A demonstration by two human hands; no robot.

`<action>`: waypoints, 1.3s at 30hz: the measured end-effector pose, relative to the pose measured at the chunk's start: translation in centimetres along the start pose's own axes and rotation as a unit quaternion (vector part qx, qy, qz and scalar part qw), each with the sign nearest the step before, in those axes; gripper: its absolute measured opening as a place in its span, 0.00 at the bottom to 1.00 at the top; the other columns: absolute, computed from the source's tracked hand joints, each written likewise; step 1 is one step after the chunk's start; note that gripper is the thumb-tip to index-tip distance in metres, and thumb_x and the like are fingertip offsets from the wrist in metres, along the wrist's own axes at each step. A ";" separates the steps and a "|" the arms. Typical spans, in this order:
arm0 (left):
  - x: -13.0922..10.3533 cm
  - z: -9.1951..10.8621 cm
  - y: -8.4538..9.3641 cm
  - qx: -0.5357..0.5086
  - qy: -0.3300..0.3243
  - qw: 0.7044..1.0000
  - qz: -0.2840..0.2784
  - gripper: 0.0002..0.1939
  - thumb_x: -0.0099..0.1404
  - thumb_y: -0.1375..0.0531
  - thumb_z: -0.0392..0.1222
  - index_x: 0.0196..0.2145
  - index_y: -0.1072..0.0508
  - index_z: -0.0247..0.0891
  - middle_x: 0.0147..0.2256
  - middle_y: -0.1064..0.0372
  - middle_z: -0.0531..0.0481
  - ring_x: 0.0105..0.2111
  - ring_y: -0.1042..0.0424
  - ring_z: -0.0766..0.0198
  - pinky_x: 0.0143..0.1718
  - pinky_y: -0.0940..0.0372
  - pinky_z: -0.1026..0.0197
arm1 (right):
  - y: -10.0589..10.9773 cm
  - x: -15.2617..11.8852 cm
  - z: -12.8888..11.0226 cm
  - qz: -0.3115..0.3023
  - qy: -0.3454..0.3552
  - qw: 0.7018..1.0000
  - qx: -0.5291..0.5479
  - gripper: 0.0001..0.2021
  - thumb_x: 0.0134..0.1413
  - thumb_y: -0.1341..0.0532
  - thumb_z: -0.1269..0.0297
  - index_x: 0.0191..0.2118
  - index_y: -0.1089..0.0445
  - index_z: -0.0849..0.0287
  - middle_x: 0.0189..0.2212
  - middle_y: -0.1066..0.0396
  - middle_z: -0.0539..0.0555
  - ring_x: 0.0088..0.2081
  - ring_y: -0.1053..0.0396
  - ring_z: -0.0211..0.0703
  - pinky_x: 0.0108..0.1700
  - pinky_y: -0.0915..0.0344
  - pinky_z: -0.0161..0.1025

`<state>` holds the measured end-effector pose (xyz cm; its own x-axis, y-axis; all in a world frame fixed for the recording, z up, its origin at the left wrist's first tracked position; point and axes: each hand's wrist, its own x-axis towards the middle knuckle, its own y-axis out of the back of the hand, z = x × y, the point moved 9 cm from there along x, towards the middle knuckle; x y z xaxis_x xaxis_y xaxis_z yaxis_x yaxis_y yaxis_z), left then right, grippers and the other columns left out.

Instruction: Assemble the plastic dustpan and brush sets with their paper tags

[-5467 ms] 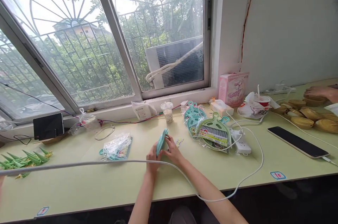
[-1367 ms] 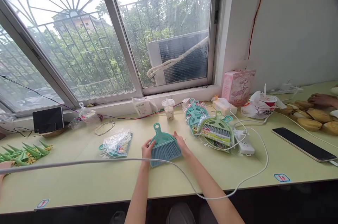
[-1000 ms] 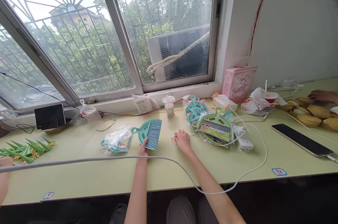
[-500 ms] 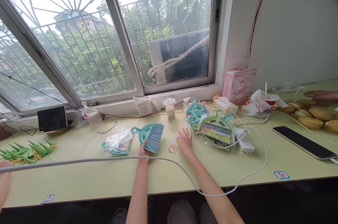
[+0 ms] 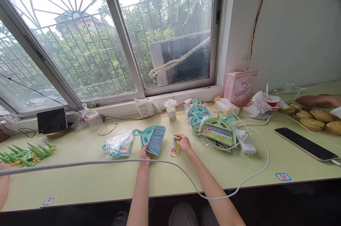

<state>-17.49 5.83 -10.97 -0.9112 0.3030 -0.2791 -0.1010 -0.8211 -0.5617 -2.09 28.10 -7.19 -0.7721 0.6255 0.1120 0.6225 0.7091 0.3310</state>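
- Currently, my left hand [image 5: 144,155] grips the teal dustpan-and-brush set [image 5: 145,135] by its lower rim, thumb on the face; the other fingers are mostly behind it, out of sight.
- My right hand [image 5: 184,143] is pinched nearly closed on the window-side end of a printed card [image 5: 175,151]; exact fingertip contact is too small to read.
- Key relation: card lies just right of the set, apart from it, with my right hand much the nearer. Card's long axis runs roughly from the bench's front edge toward the window; the set's handle points to the bench's left end, bristle tips facing the card.
- Set: hard, smooth plastic, fan-shaped pan, looped handle; brush nested in it, bristles [image 5: 157,138] straight, dense, grey-blue.
- Card: thin, brightly coloured, looks bent near my fingers.
- Left of the set, near it: a wrapped set [image 5: 119,144] in crinkled clear film.
- Toward the bench's right end: overlapping packaged sets [image 5: 217,129], teal and olive, film glossy.
- Bench [image 5: 93,183]: pale yellow-green, flat, matt-looking; both wrists are on the window side of its front edge.
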 end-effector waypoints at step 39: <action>-3.4 -1.8 -6.0 0.165 -0.087 0.963 -0.196 0.44 0.41 0.26 0.31 0.57 0.35 0.42 0.48 0.27 0.40 0.54 0.31 0.46 0.55 0.35 0.49 | -0.7 -0.5 1.4 0.143 -0.051 0.988 0.020 0.18 0.44 0.37 0.45 0.26 0.35 0.57 0.31 0.31 0.52 0.30 0.35 0.42 0.31 0.43 0.35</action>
<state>-13.10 10.63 -8.02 -0.8272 0.5592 0.0544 -0.5463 -0.7779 -0.3105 -2.01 27.72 -8.79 -0.5475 0.8309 0.0995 0.8201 0.5090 0.2617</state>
